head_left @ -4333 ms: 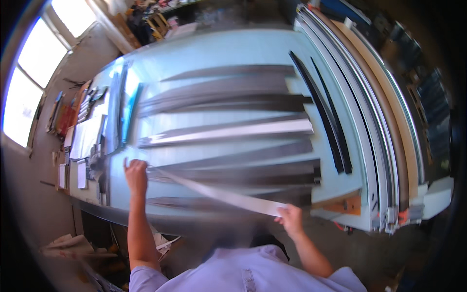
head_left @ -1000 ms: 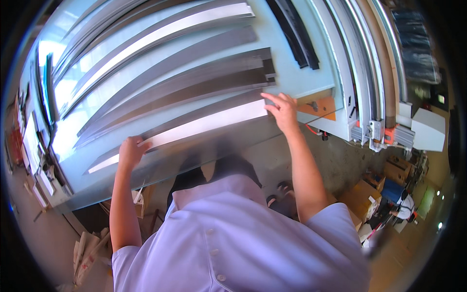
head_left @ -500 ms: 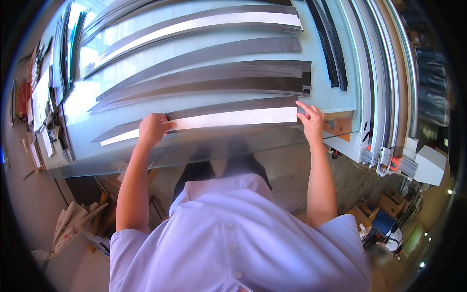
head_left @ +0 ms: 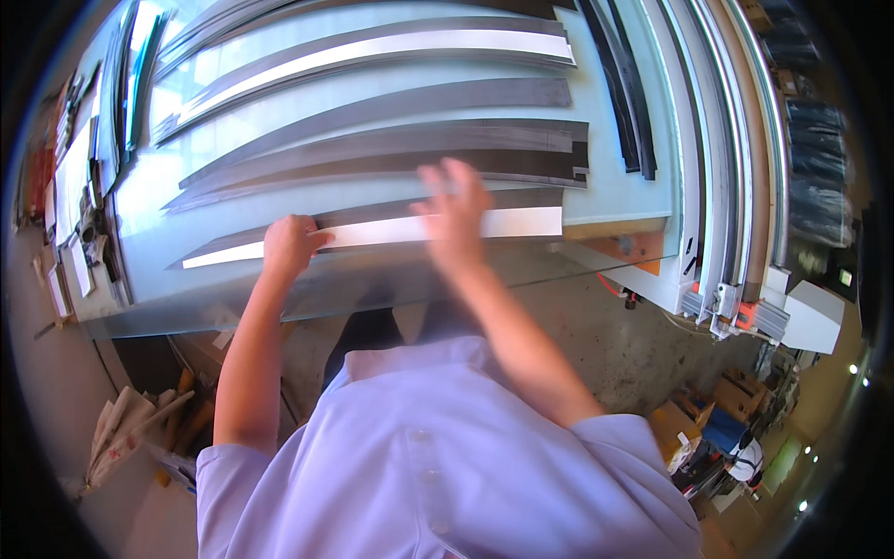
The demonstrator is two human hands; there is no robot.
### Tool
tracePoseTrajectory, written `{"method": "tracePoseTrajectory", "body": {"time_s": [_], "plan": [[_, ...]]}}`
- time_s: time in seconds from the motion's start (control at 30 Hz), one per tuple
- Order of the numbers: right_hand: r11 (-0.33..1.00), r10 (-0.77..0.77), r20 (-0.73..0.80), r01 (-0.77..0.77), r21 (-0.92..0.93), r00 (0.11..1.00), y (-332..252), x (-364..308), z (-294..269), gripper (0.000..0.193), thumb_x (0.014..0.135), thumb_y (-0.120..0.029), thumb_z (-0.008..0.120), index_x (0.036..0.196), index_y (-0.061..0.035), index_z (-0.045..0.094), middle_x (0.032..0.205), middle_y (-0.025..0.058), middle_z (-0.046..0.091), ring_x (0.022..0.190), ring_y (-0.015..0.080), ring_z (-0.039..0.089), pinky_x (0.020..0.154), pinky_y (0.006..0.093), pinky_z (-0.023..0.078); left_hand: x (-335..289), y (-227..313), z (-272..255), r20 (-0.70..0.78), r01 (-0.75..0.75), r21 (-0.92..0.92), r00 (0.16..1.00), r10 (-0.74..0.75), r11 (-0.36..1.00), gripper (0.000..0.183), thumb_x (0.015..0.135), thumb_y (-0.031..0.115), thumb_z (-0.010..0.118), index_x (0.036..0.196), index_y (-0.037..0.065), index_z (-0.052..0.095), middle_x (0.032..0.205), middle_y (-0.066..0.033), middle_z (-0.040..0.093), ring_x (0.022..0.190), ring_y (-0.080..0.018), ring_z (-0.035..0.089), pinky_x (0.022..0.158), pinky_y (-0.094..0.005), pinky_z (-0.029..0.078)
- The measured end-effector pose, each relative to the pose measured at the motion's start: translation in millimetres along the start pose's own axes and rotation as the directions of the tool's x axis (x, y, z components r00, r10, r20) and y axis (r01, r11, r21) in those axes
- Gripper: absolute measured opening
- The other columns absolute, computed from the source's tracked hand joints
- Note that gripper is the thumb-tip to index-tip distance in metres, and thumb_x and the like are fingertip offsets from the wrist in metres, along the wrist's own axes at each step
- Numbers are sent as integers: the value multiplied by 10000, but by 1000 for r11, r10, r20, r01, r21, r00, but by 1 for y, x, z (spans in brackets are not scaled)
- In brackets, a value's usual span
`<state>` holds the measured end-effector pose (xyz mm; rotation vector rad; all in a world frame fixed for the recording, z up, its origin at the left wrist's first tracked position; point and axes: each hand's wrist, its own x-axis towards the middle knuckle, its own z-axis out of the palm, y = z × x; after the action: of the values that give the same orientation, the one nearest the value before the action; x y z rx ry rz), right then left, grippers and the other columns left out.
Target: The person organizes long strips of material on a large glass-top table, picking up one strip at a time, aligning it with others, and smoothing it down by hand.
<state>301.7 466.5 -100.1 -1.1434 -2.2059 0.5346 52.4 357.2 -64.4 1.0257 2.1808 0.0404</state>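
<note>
Along the near edge of the glass-like table lies a long white strip point(head_left: 526, 221) on top of a dark grey strip point(head_left: 535, 197). My left hand point(head_left: 291, 244) is closed on the white strip left of its middle, the thumb on top of it; the fingers are curled and partly hidden. My right hand point(head_left: 453, 212), blurred by motion, hovers over or lightly touches the middle of the strips with its fingers apart and nothing visible in them. Just beyond is a stack of dark strips point(head_left: 372, 154).
More dark strips and another white strip point(head_left: 419, 44) lie farther across the table point(head_left: 624, 200). Long black pieces point(head_left: 626, 112) lie at the right, beside metal rails point(head_left: 712, 140). Cardboard boxes point(head_left: 675, 430) stand on the floor at the lower right; rolled material point(head_left: 130, 429) is at the lower left.
My right hand has left the right end of the white strip and moved left to its middle, its fingers spreading. My left hand stays at the same place on the strip.
</note>
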Motion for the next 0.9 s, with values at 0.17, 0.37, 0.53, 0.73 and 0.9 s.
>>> {"method": "tracePoseTrajectory", "body": {"time_s": [0.17, 0.37, 0.53, 0.73, 0.9], "plan": [[980, -50, 234, 93, -178, 971, -12, 6, 44, 783, 940, -600, 554, 1595, -253, 302, 1660, 166, 218, 1524, 398, 205, 1202, 635, 173, 2, -2, 5, -20, -31, 25, 999, 31, 999, 291, 812, 324, 787, 791, 37, 744, 620, -102, 685, 632, -289, 672, 658, -403, 511], [864, 143, 84, -83, -497, 986, 109, -4, -35, 822, 951, -576, 544, 1618, -194, 252, 1677, 196, 165, 1531, 445, 165, 1195, 663, 125, -3, -8, 5, -46, -46, 10, 998, 47, 999, 294, 808, 327, 790, 751, 44, 732, 618, -108, 681, 634, -296, 672, 656, -408, 512], [752, 249, 0, -193, -630, 968, 180, -9, -94, 779, 981, -557, 515, 1622, -212, 239, 1681, 175, 168, 1548, 397, 137, 1222, 612, 65, 2, -10, 23, -56, -72, 8, 996, 73, 997, 289, 795, 334, 793, 706, 68, 723, 629, -105, 679, 649, -314, 674, 664, -422, 516], [907, 56, -37, -67, -417, 998, 93, 4, -49, 706, 1019, -541, 437, 1600, -162, 305, 1675, 180, 178, 1539, 405, 161, 1209, 610, 74, -3, 10, 26, -53, -101, 106, 993, 107, 989, 288, 825, 385, 723, 738, 111, 747, 764, -141, 720, 796, -342, 693, 780, -455, 489], [891, 74, 145, 0, -454, 987, 49, 2, 1, 695, 999, -556, 466, 1589, -209, 341, 1665, 181, 214, 1528, 411, 194, 1210, 609, 125, -10, 5, 25, -84, -115, 231, 987, 138, 966, 324, 829, 418, 747, 810, 95, 729, 793, -162, 715, 796, -380, 692, 697, -477, 535]]}}
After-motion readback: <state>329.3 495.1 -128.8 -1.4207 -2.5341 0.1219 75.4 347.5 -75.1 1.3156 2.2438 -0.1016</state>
